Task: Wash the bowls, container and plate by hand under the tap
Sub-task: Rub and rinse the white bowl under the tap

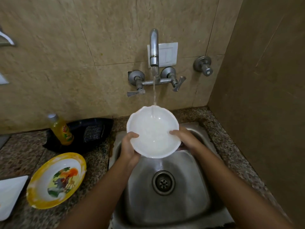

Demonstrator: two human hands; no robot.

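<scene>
Rinse underway: I clamp left hand [130, 146], right hand [183, 138] fingers round white scalloped bowl [142, 123] under steel tap [154, 47]; yellow-rimmed plate [57, 180], white container [9, 195] look pending.

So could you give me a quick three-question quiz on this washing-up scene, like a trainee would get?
1. True or false: water from the curved metal wall tap is running into the white scalloped bowl.
2. Relative to the steel sink, the yellow-rimmed picture plate lies: A inside it; B on the speckled stone counter to its left; C to its right.
3. Fill in: the bowl is held over the sink by ___ hands.

Key: 1 true. 2 B. 3 both: the left hand and the right hand each grip the rim.
</scene>
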